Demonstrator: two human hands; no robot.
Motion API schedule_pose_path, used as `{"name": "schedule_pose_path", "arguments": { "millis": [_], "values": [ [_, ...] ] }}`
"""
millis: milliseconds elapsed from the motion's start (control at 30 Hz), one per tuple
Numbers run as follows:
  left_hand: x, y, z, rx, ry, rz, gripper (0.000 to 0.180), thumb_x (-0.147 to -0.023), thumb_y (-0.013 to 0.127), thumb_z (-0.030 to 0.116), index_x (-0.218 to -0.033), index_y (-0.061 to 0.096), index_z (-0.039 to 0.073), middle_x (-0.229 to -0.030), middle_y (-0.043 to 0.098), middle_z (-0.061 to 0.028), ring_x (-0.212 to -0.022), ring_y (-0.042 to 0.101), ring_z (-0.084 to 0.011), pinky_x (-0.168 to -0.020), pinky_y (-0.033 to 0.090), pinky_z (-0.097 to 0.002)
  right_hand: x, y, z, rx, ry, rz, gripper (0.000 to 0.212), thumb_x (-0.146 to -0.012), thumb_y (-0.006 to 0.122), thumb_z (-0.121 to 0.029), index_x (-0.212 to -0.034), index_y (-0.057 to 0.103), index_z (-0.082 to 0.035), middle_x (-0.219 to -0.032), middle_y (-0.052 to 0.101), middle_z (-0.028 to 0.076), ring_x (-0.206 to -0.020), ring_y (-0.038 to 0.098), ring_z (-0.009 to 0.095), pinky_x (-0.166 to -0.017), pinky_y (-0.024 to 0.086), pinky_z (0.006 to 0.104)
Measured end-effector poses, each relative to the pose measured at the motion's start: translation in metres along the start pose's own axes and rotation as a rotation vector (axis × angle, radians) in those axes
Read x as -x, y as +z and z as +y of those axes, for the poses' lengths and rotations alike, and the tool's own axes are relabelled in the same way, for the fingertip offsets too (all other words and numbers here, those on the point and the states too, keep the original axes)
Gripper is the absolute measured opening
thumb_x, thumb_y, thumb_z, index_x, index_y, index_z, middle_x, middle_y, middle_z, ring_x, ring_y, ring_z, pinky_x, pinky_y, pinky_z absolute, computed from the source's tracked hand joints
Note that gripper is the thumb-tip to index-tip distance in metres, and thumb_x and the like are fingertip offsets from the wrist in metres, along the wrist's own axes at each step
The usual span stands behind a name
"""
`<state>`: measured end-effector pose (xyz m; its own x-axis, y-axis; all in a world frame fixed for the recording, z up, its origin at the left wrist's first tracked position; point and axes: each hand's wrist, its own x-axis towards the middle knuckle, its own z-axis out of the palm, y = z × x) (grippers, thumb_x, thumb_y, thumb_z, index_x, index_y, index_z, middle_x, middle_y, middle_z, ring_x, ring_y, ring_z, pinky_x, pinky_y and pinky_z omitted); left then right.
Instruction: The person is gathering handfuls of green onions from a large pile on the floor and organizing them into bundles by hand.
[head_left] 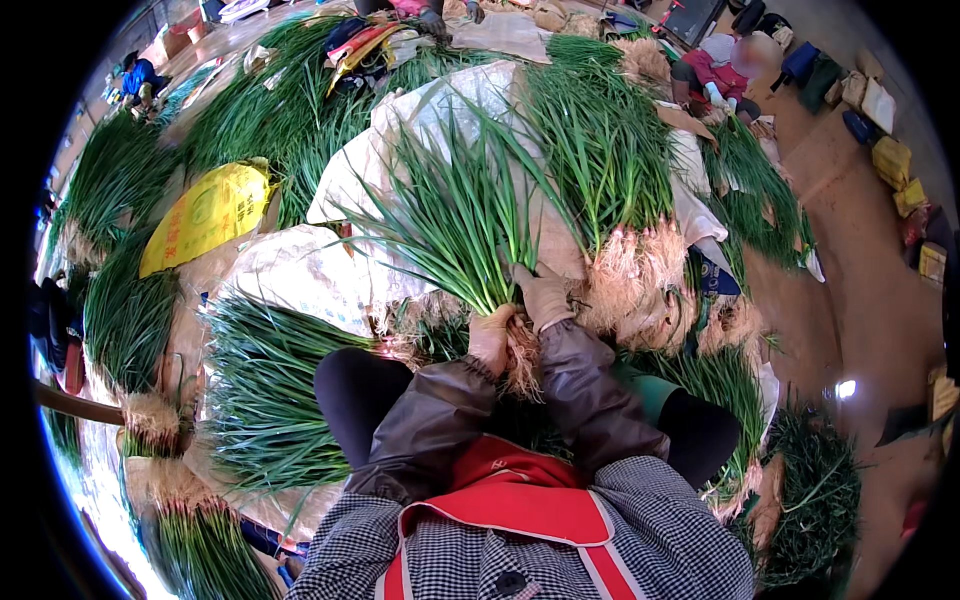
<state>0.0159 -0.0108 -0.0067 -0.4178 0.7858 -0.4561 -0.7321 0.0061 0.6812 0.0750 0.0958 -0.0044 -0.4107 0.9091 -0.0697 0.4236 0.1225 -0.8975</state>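
Green, long-leaved bunch of onion-like plants (450,215) is held up beyond the person's red cloth apron (510,507), its leaves fanning away over a whitish plastic sheet (345,185) and its tangled tan roots (523,362) hanging back toward the body between two dark, shiny sleeves (435,410). Slipping looks the likeliest trouble: the stems are many and seem loose, so if the grasp slackens, the outer ones could slide out and leave the root ends uneven. Squeezing too hard might bruise the slender stems, and the widely splayed leaves could snag on the large green heap with bushy pale roots (600,150) just to the right. As for the fingers, those of the tan-covered left hand (490,338) are wrapped around the lower stems just above the roots. The tan-covered right hand (545,297), greyish at its fingertips, lies against the right side of the stems, its fingers partly curled; how tightly they close I cannot tell. Another green, root-ended heap (270,390) lies beside the black-clad left knee (360,395)
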Motion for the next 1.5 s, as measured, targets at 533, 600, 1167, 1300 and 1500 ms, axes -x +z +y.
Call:
{"name": "schedule_pose_path", "arguments": {
  "millis": [533, 600, 1167, 1300, 1500],
  "values": [
    [-0.001, -0.018, -0.014, 0.43, -0.283, -0.276, 0.027, -0.081, 0.051, 0.015, -0.094, 0.057, -0.008, -0.077, 0.062, -0.0127, -0.064, 0.06, -0.0187, -0.06, 0.053, -0.0282, 0.042, -0.05, 0.072, 1.087, -0.08, -0.716, 0.035, -0.083, 0.047, -0.032, -0.108, 0.061, -0.011, -0.109, 0.058, 0.017, -0.093, 0.06, 0.032, -0.076, 0.048, 0.0379],
    [0.008, -0.015, -0.022, 0.436, -0.322, -0.286, 0.028, -0.081, 0.051, 0.017, -0.093, 0.057, -0.008, -0.076, 0.062, -0.0125, -0.064, 0.06, -0.0188, -0.06, 0.053, -0.0276, 0.024, -0.045, 0.034, 0.943, -0.351, -0.371, 0.031, -0.083, 0.045, -0.021, -0.109, 0.057, -0.008, -0.105, 0.059, 0.018, -0.092, 0.059, 0.031, -0.074, 0.049, 0.0356],
    [0.003, -0.026, -0.038, 0.227, -0.239, -0.302, 0.024, -0.079, 0.048, 0.016, -0.08, 0.058, -0.006, -0.063, 0.058, -0.0121, -0.056, 0.059, -0.0241, -0.056, 0.051, -0.0326, 0.008, -0.008, 0.006, 0.662, 0.002, -0.065, 0.025, -0.083, 0.05, -0.025, -0.092, 0.063, -0.006, -0.094, 0.063, 0.019, -0.09, 0.059, 0.033, -0.079, 0.046, 0.0376],
    [0.025, -0.011, -0.025, -0.008, -0.146, -0.207, 0.036, -0.087, 0.052, 0.036, -0.066, 0.055, 0.007, -0.055, 0.054, -0.0037, -0.041, 0.048, -0.0141, -0.039, 0.038, -0.0253, 0.013, -0.006, -0.018, 0.798, 0.137, -0.07, 0.031, -0.082, 0.049, -0.032, -0.094, 0.06, -0.005, -0.089, 0.062, 0.02, -0.082, 0.06, 0.035, -0.072, 0.048, 0.0417],
    [0.016, -0.008, -0.031, 0.074, -0.065, -0.162, 0.027, -0.084, 0.06, 0.021, -0.063, 0.051, 0.007, -0.055, 0.051, -0.002, -0.042, 0.046, -0.0126, -0.039, 0.038, -0.0251, 0.014, -0.004, 0.01, 0.694, 0.08, 0.054, 0.028, -0.082, 0.049, -0.027, -0.102, 0.053, -0.008, -0.09, 0.063, 0.019, -0.086, 0.061, 0.034, -0.074, 0.048, 0.0437]
  ]
}}
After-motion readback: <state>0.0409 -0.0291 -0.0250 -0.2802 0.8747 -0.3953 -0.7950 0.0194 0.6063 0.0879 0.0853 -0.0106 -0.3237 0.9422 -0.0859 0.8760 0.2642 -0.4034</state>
